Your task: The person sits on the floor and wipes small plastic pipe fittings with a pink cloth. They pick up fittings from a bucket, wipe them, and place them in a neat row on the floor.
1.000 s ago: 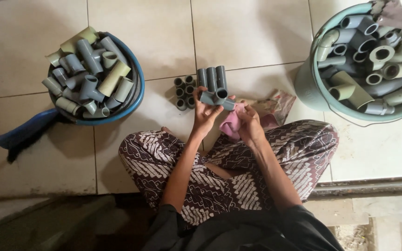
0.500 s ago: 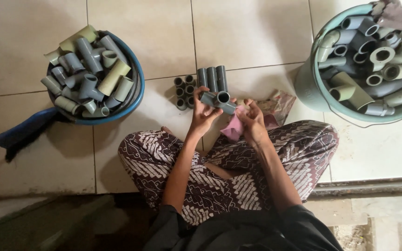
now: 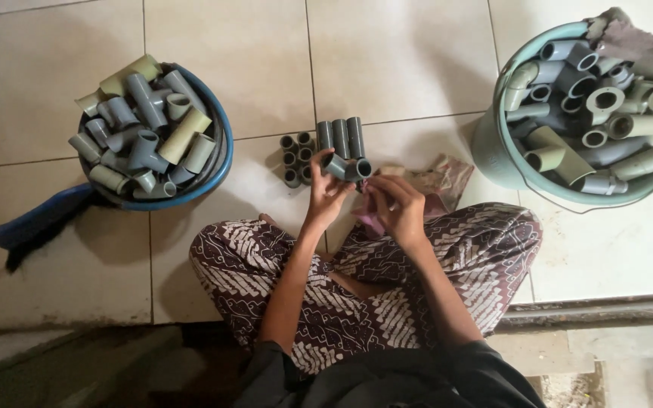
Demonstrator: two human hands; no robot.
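Observation:
I sit cross-legged on a tiled floor. My left hand (image 3: 328, 195) grips a grey tee-shaped pipe fitting (image 3: 346, 168) held up in front of me. My right hand (image 3: 396, 202) holds a pink cloth (image 3: 372, 221) bunched against the fitting's right end. Just beyond the hands, three grey pipe pieces (image 3: 341, 138) lie side by side on the floor, and a cluster of small grey couplings (image 3: 297, 159) stands on end to their left.
A blue basin (image 3: 219, 155) full of grey and olive pipe fittings sits at the left. A pale green bucket (image 3: 497, 149) of fittings, with a rag on its rim, stands at the right. A patterned cloth (image 3: 447, 177) lies by my right knee. A blue-handled brush (image 3: 28, 227) lies far left.
My right hand has closed in with the pink cloth onto the fitting's right end. The fitting has turned slightly in my left hand. The view has shifted a little.

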